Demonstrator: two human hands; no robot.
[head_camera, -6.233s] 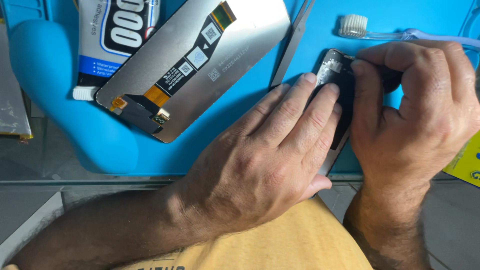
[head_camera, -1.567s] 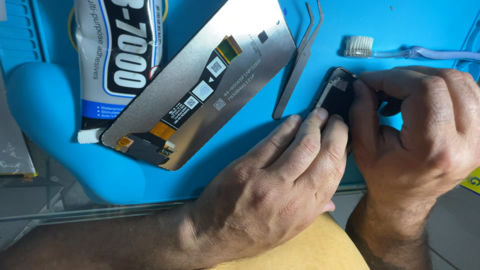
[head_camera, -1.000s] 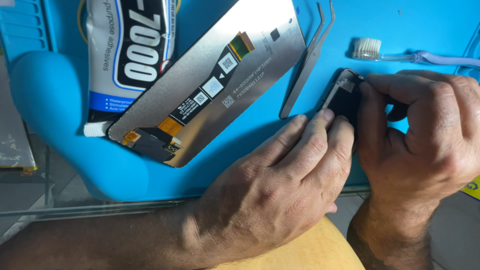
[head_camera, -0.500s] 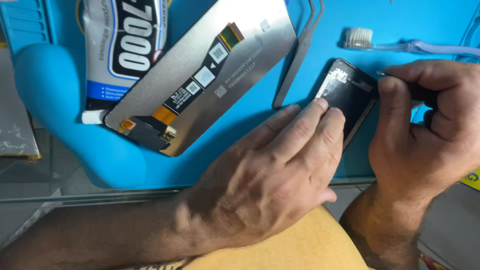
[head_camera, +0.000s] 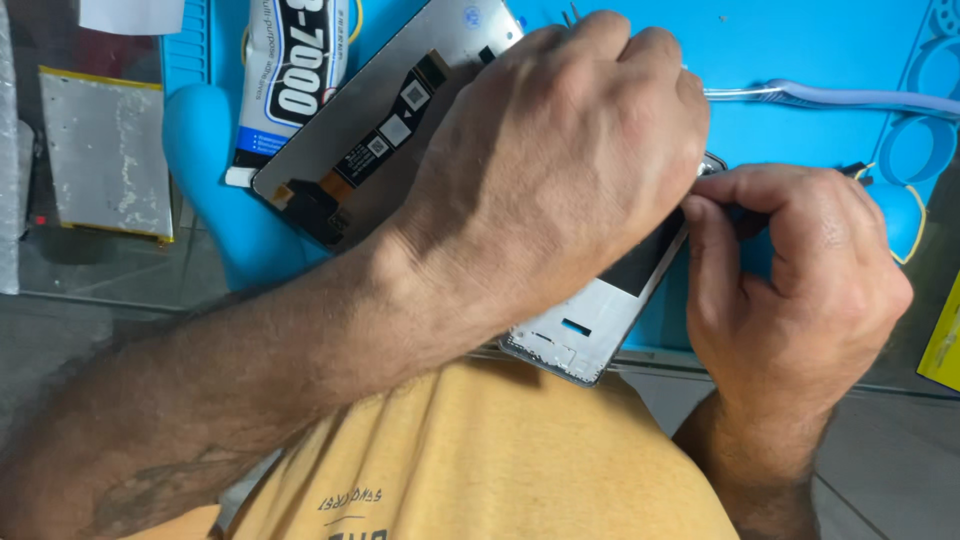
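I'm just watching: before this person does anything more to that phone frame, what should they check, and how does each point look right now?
1. Phone frame held steady: ok, left hand lies over it.
2. Right hand at the frame's edge: ok, fingers pinched there.
3. What the right fingers pinch: cannot tell, too small.
4. Frame fully on the blue mat: not ok, its near end overhangs.
5. Screen panel clear of the work: not ok, the left hand covers part of it.
6. Glue tube capped: cannot tell.
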